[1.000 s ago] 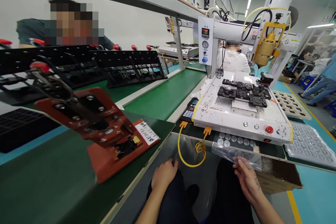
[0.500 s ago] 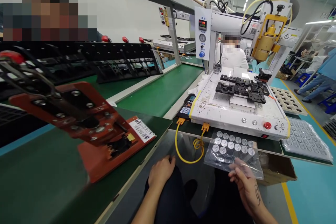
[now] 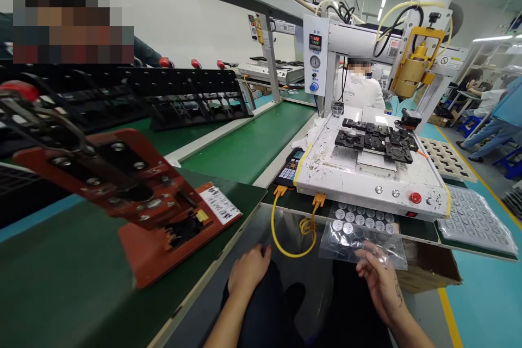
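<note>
My right hand (image 3: 377, 280) holds the near edge of a clear plastic blister tray (image 3: 359, 231) filled with several round silver discs; the tray juts out from the bench edge below a white dispensing machine (image 3: 367, 174). My left hand (image 3: 248, 272) rests on my left knee with fingers curled and nothing in it. Black fixtures (image 3: 377, 141) sit on the machine's bed under a yellow dispensing head (image 3: 414, 68).
A red toggle-clamp jig (image 3: 134, 196) stands on the green bench at the left, close to me. Black racks (image 3: 196, 98) line the green conveyor. A yellow cable (image 3: 285, 234) hangs off the bench edge. More blister trays (image 3: 475, 220) lie to the right. People work behind the racks and machine.
My right hand has drawn the blister tray a little outward from under the machine and lifted slightly. My left hand has stayed on my knee. The view shifted a bit.
</note>
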{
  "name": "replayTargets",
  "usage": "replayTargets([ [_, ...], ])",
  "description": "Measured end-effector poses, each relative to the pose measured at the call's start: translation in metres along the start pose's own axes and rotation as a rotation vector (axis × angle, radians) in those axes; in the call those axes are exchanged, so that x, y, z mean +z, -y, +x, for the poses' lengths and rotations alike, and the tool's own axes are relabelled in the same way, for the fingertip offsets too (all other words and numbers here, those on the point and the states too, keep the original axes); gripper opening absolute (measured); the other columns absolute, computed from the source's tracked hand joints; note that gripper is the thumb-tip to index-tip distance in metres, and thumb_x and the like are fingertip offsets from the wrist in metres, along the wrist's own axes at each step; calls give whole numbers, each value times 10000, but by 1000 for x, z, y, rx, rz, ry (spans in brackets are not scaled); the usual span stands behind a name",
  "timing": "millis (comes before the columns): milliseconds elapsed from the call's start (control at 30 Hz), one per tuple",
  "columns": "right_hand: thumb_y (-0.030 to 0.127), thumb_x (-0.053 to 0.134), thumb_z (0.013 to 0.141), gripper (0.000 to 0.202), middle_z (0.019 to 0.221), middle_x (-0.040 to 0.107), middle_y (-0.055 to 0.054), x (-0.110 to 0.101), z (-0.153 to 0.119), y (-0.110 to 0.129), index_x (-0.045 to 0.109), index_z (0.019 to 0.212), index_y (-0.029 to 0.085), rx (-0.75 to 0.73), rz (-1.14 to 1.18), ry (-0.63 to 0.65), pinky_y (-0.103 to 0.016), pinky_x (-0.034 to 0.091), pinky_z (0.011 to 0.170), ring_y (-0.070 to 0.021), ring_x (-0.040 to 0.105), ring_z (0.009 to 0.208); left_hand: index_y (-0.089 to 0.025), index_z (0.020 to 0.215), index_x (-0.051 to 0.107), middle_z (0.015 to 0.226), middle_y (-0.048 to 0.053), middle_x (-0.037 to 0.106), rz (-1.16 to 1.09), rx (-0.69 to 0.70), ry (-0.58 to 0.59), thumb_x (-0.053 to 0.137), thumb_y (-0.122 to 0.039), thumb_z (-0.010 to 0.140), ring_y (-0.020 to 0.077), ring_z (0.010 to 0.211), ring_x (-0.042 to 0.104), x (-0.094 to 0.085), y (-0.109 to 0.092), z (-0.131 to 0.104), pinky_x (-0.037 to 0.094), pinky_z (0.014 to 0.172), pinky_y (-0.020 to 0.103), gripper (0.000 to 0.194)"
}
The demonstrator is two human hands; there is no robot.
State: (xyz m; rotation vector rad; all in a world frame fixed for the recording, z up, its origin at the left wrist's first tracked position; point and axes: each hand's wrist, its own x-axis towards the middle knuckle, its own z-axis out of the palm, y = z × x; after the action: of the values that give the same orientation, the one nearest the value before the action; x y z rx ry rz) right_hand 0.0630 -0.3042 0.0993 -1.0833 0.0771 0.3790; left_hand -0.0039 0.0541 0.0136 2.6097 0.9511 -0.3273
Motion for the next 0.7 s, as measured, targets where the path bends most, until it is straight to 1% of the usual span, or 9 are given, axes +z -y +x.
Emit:
replayTargets([
  [67,514,919,794,560,1069,737,-122,0,0,-2,671,1145,156,8,7,0,-301,497,700,-185,636,793,-146,1183,709,1197,214,746,-1,-2,0,265,-483,1038,424,1192,685,0,0,-1,493,1000,509,577],
  [133,528,934,767,550,1036,734,-117,-2,-1,-5,679,1077,152,21,19,-5,-302,497,684,-186,634,777,-140,1179,707,1198,215,746,-2,-3,-4,259,-480,1042,420,1192,686,-1,0,-2,493,1000,504,579],
  [200,522,937,766,558,1011,731,-110,-5,-3,-8,679,1094,152,34,31,-5,-301,494,673,-186,633,766,-136,1160,708,1196,214,747,-1,-1,-7,255,-475,1046,414,1189,688,-1,0,-3,496,996,495,577],
  [300,484,913,813,538,1025,737,-112,-11,-4,-11,665,1162,157,39,38,-3,-301,493,674,-186,635,764,-137,1163,708,1207,211,745,5,-4,-4,260,-460,1048,406,1190,691,-3,-1,-4,499,996,485,564],
  [400,462,910,822,509,1037,743,-120,-14,0,-9,668,1148,154,25,38,-10,-307,494,673,-192,637,767,-148,1192,706,1216,204,745,10,-10,1,262,-460,1049,399,1193,694,-4,-2,-4,500,998,483,561],
  [533,471,952,764,544,1025,748,-127,-11,11,2,703,1116,138,42,39,-17,-301,501,667,-199,646,773,-147,1176,712,1205,204,749,12,-6,3,267,-459,1050,399,1190,695,-3,-2,-3,502,996,484,558],
  [700,480,970,739,547,1035,752,-146,-3,26,12,758,1079,107,62,25,-13,-282,518,671,-200,667,795,-148,1148,707,1195,205,750,12,-10,-6,271,-461,1050,402,1177,699,-3,-1,-4,504,989,485,546],
])
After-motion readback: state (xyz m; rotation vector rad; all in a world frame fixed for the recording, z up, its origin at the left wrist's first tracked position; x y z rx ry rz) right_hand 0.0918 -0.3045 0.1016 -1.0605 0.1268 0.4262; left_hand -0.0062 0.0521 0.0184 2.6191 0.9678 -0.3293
